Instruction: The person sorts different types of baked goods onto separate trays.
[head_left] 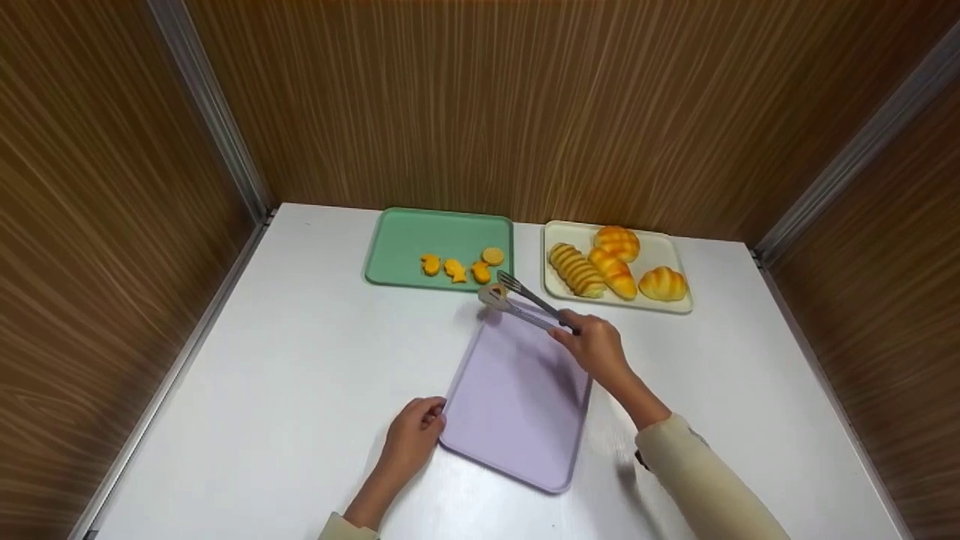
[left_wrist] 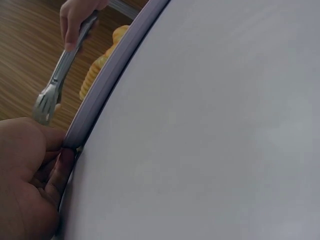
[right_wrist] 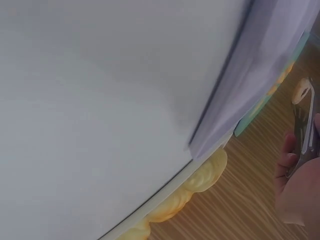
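My right hand [head_left: 598, 349] grips a pair of metal tongs [head_left: 536, 311]. Between the tongs' tips is a small round, ring-like biscuit piece [right_wrist: 301, 91], held over the far left corner of the lilac tray [head_left: 517, 405]. The left hand [head_left: 412, 439] pinches that tray's rim near its front left corner, thumb and fingers at the edge in the left wrist view. Just beyond the tongs lies a green tray [head_left: 405, 236] bearing several small orange-yellow pieces [head_left: 454, 270] and a round, lemon-slice-like piece [head_left: 493, 256].
A cream tray [head_left: 667, 251] at the back right carries a striped bread roll [head_left: 576, 270], a long bun [head_left: 613, 274], a round bun [head_left: 617, 244] and a croissant-like roll [head_left: 663, 284]. Wood-grain panels [head_left: 450, 105] wall in the white table [head_left: 300, 360] at the back and sides.
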